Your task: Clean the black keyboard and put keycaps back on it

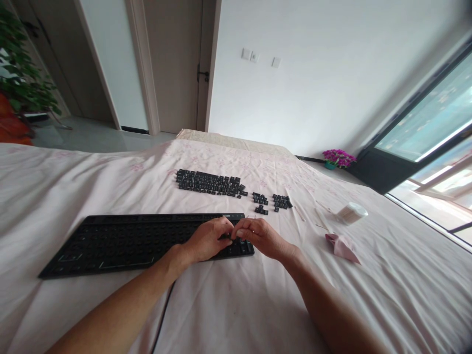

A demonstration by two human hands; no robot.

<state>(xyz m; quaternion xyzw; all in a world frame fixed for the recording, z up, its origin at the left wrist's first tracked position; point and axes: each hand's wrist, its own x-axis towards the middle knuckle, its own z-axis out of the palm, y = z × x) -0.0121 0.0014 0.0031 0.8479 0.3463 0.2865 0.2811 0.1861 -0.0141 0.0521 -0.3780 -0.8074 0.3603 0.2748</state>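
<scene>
A black keyboard lies on the pink cloth, most of its keycaps off and its bare sockets showing. At its right end, over the number pad, my left hand has its fingers bent and drawn together. My right hand meets it from the other side, its fingertips pinched close to the left ones. Whatever sits between the fingertips is too small and too covered to make out. Beyond the keyboard, loose black keycaps are laid out in rows, with smaller keycap groups to the right.
Cotton swabs lie to the right, near a white tub on its side and a crumpled pink cloth. A black cable runs from the keyboard toward me. The pink bedspread has folds.
</scene>
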